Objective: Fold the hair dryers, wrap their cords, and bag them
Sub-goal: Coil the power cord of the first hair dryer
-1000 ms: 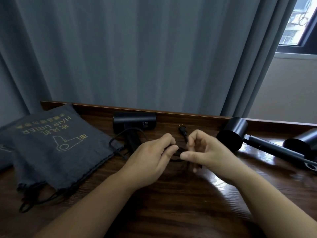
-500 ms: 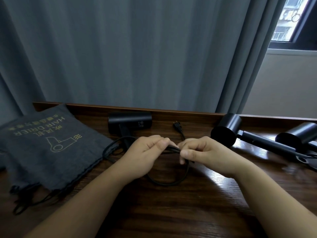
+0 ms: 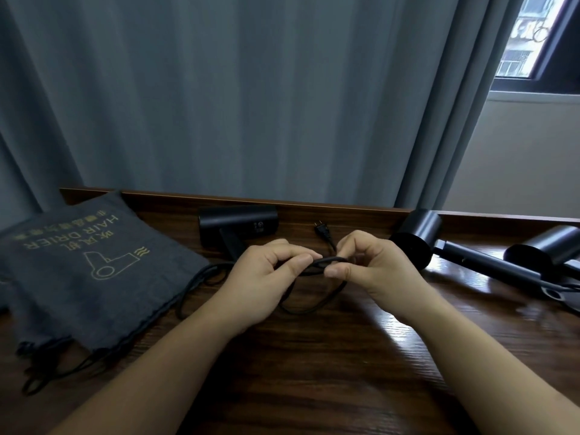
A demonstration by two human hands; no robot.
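So compared to half a second earlier, not much had shifted position-wise, but the hands had lifted the cord (image 3: pixel 326 262) a touch and the loop hanging under them at 6 o'clock had drawn in a bit smaller. A second back the hands were bunched tighter together with barely any loop showing, so my read was that they were working through the wrap, gathering another turn of cord.

The left hand (image 3: pixel 266 277) had its fingers curled round the doubled cord, and the right hand (image 3: pixel 367 265) was pinching it between thumb and forefinger, other fingers tucked in. The plug (image 3: pixel 321 229) lay free on the wood at 12 o'clock from the hands.

The hair dryer (image 3: pixel 238 226) being worked on sat just past the left hand at about 11 o'clock, against the back lip of the table (image 3: pixel 314 372). I couldn't tell if its handle was folded yet. The bag (image 3: pixel 88 265) lay flat at 9 o'clock, drawstrings trailing toward the near edge, so bagging looked a way off.

Two more dryers (image 3: pixel 417 240) waited at 3 o'clock, handles out straight. Dark glossy wood surface, grey curtain (image 3: pixel 251 105) behind, a bit of window (image 3: pixel 533 36) at upper right.
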